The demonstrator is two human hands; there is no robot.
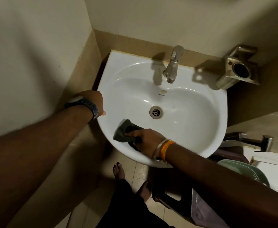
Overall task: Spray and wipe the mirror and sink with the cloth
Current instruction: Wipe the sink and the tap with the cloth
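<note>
1. You're on the sink-wiping step: your right hand [145, 139] grips the dark cloth [124, 131], pressed on the sink [200, 129] basin's near-left slope.
2. Your left hand [94, 102] rests on the left rim; its fingers are hidden, so I cannot tell their state.
3. Next, sweep the cloth toward the drain [156, 112]; mirror unseen.

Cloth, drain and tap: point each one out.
cloth [121, 131], head view, on its dark folded top.
drain [156, 112], head view, on the metal strainer's middle.
tap [173, 65], head view, on its upright body.

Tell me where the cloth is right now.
In the head view, the dark cloth is pressed against the near-left inner wall of the sink, gripped by the right hand, below and left of the drain.
</note>
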